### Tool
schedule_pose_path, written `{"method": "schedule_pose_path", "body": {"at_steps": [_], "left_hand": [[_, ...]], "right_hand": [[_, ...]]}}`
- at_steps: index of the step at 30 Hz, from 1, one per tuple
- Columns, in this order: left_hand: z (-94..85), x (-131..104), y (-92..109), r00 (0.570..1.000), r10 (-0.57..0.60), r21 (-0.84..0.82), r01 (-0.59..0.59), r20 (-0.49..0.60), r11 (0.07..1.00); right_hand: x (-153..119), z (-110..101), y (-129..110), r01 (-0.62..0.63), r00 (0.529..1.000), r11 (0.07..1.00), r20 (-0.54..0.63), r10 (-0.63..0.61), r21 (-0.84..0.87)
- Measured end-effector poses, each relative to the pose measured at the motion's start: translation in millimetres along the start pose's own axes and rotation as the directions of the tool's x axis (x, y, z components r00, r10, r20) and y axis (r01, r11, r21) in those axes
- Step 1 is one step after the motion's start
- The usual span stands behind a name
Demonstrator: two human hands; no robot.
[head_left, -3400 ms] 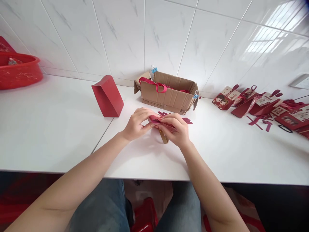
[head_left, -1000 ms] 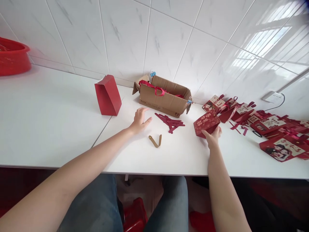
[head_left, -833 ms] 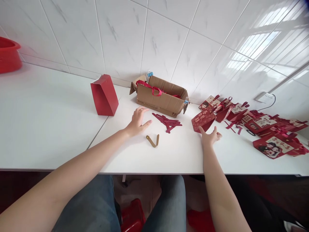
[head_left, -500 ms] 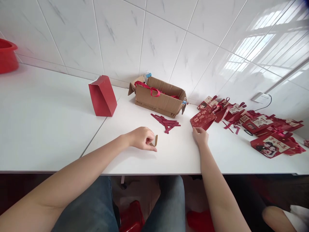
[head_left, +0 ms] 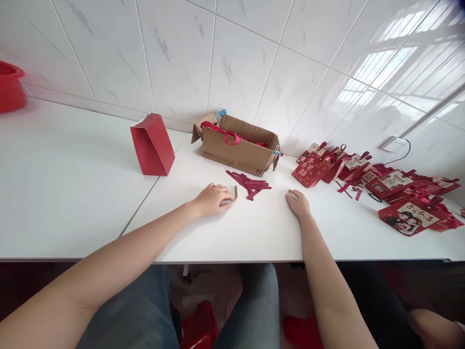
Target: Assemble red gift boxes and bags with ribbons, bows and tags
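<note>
On the white table, my left hand [head_left: 214, 199] has its fingers curled around a small tan paper strip [head_left: 236, 192], which sticks up beside the fingertips. Part of that strip is hidden by the fingers. A loose pile of dark-red strips [head_left: 250, 184] lies just beyond it. My right hand [head_left: 298, 203] rests on the tabletop with nothing in it, its thumb and fingers slightly apart. Past its fingertips, a red paper gift box [head_left: 308, 169] with light lettering leans by other boxes.
A cardboard box [head_left: 232, 157] with red ribbon inside stands against the tiled wall. To its left is a plain red paper box [head_left: 154, 148] standing upright. Several decorated red gift boxes [head_left: 410, 218] crowd the right side. A red basin [head_left: 10, 89] sits far left.
My right hand has let go of the lettered gift box and drawn back toward me. My left hand has moved slightly away from me, the tan strip shifting along with it.
</note>
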State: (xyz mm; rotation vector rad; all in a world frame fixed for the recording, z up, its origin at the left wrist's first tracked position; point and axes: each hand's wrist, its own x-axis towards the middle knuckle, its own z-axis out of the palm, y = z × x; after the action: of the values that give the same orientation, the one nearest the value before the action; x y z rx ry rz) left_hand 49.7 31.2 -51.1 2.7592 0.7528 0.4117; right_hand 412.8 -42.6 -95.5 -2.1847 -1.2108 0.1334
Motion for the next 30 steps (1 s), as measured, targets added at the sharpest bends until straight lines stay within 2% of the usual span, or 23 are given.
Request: {"method": "schedule_pose_path", "body": {"at_steps": [4, 6, 7, 8, 9, 10, 11, 12, 13, 14, 15, 17, 20, 23, 24, 25, 26, 27, 28, 30], "left_hand": [[3.5, 3, -12, 0.999, -0.033, -0.022, 0.032, -0.04, 0.999], [-2.8, 5, -19, 0.974, -0.091, 0.024, 0.099, -0.209, 0.995], [-9.2, 4, -23, 0.927, -0.14, 0.039, 0.164, -0.347, 0.986], [-17.6, 3, -28, 0.84, -0.196, 0.034, 0.247, -0.506, 0.969], [-27.5, 0, -34, 0.709, -0.254, -0.001, 0.336, -0.657, 0.942], [-38.3, -4, -40, 0.546, -0.309, -0.065, 0.419, -0.779, 0.906], [-49.0, -9, -48, 0.382, -0.346, -0.137, 0.478, -0.857, 0.868], [-58.9, -15, -56, 0.251, -0.366, -0.198, 0.512, -0.896, 0.836], [-67.1, -22, -65, 0.148, -0.382, -0.254, 0.527, -0.912, 0.811], [-73.5, -29, -75, 0.088, -0.408, -0.306, 0.524, -0.909, 0.795], [-77.7, -35, -85, 0.066, -0.45, -0.357, 0.512, -0.891, 0.781], [-80.4, -42, -102, 0.051, -0.568, -0.472, 0.497, -0.822, 0.728], [-76.6, -42, -114, 0.083, -0.686, -0.576, 0.476, -0.722, 0.664], [-70.8, -32, -103, 0.153, -0.613, -0.498, 0.451, -0.775, 0.741], [-68.7, -28, -96, 0.193, -0.562, -0.439, 0.444, -0.804, 0.781], [-66.0, -24, -87, 0.244, -0.512, -0.38, 0.433, -0.824, 0.818], [-62.6, -20, -77, 0.301, -0.468, -0.33, 0.411, -0.831, 0.85], [-58.3, -16, -67, 0.356, -0.429, -0.291, 0.38, -0.83, 0.878], [-53.1, -12, -57, 0.404, -0.393, -0.259, 0.347, -0.826, 0.901], [-40.2, -6, -37, 0.492, -0.328, -0.205, 0.287, -0.806, 0.936]], "right_hand": [[0, 0, 1, 0.007, 1.0, 1.0, -0.011, -0.007, 0.011], [0, 0, 2, 0.009, 1.0, 1.0, -0.01, -0.009, 0.018], [0, 0, 2, 0.01, 1.0, 1.0, -0.01, -0.01, 0.022], [0, 0, 3, 0.01, 1.0, 1.0, -0.011, -0.01, 0.025], [0, 0, 3, 0.01, 1.0, 1.0, -0.012, -0.009, 0.03], [0, 0, 3, 0.009, 1.0, 0.999, -0.015, -0.009, 0.034], [0, 1, 3, 0.01, 1.0, 0.999, -0.018, -0.009, 0.04], [1, 1, 3, 0.01, 1.0, 0.999, -0.022, -0.009, 0.046], [1, 2, 3, 0.011, 1.0, 0.999, -0.027, -0.009, 0.053], [1, 2, 3, 0.012, 0.999, 0.998, -0.032, -0.01, 0.06], [0, 3, 3, 0.015, 0.999, 0.998, -0.037, -0.013, 0.069], [-1, 3, 3, 0.022, 0.998, 0.996, -0.057, -0.017, 0.087], [-5, -2, -4, 0.037, 0.99, 0.993, -0.139, -0.022, 0.109], [-13, -11, -30, 0.162, 0.939, 0.975, -0.328, -0.105, 0.152], [-17, -14, -45, 0.282, 0.885, 0.94, -0.429, -0.179, 0.19], [-22, -15, -63, 0.403, 0.837, 0.888, -0.483, -0.259, 0.223], [-28, -15, -83, 0.491, 0.818, 0.829, -0.468, -0.334, 0.267], [-35, -12, -106, 0.536, 0.824, 0.773, -0.41, -0.39, 0.34], [-42, -7, -128, 0.534, 0.844, 0.722, -0.328, -0.424, 0.439], [-57, 8, -172, 0.408, 0.883, 0.622, -0.117, -0.454, 0.668]]}}
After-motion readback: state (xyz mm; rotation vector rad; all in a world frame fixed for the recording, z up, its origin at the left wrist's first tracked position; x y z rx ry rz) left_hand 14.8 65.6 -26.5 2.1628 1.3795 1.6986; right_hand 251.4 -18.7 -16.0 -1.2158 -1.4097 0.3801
